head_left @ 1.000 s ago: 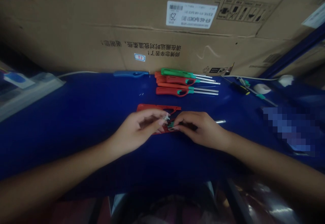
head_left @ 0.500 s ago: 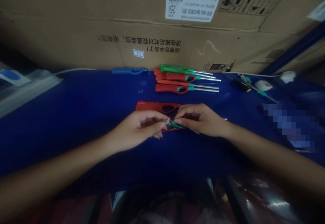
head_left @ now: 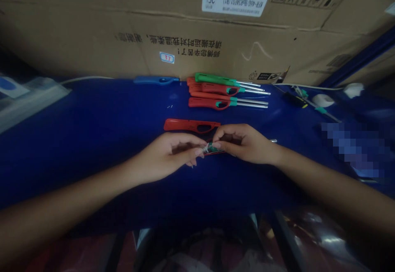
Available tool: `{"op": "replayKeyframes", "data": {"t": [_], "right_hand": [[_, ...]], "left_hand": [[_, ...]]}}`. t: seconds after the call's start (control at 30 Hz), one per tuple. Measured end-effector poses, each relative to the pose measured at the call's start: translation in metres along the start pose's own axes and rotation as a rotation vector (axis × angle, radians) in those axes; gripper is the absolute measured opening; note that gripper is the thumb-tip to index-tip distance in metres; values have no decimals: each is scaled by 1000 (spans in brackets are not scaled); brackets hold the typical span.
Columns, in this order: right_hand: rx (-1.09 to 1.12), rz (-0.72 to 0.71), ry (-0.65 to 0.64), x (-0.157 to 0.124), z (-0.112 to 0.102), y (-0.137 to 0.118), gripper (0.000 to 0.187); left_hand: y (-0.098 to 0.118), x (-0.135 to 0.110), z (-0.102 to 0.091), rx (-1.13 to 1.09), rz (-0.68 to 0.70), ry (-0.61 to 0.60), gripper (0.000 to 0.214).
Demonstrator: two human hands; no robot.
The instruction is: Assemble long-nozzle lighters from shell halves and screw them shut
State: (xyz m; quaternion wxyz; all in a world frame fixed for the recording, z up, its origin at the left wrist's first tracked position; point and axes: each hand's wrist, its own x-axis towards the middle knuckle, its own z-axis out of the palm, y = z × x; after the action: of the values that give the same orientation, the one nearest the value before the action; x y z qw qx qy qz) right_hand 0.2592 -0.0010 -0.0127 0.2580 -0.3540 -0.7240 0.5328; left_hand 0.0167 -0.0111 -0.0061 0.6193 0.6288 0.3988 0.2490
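At the middle of the blue table, my left hand (head_left: 168, 156) and my right hand (head_left: 247, 145) pinch an opened stick lighter (head_left: 211, 147) between them. Its red casing shows under my fingers, with a green part and a thin pale wire inside; a metal tip shows past my right hand. My left fingertips close on a whitish piece at its left end, my right fingertips on the green part. Much of the lighter is hidden by my hands. Just beyond them lies a loose red casing half (head_left: 177, 124) with a trigger opening.
Several red and green stick lighters (head_left: 212, 103) lie stacked farther back, beside a blue casing (head_left: 156, 80). A large cardboard box (head_left: 92, 37) stands behind. To the right are a screwdriver (head_left: 294, 100) and a white roll (head_left: 323, 100); a plastic bag (head_left: 33, 103) is at left.
The camera view has shifted slightly, so the box and lighters sit a little higher. Both hands keep their pinch on the lighter; the whitish piece and green part have turned slightly.
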Motion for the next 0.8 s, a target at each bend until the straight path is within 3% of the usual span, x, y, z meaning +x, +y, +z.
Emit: {"op": "replayKeyframes", "data": {"t": [0.8], "right_hand": [[-64, -24, 5, 0, 2, -2, 19]], "left_hand": [[-1, -1, 1, 39, 7, -8, 28]]}}
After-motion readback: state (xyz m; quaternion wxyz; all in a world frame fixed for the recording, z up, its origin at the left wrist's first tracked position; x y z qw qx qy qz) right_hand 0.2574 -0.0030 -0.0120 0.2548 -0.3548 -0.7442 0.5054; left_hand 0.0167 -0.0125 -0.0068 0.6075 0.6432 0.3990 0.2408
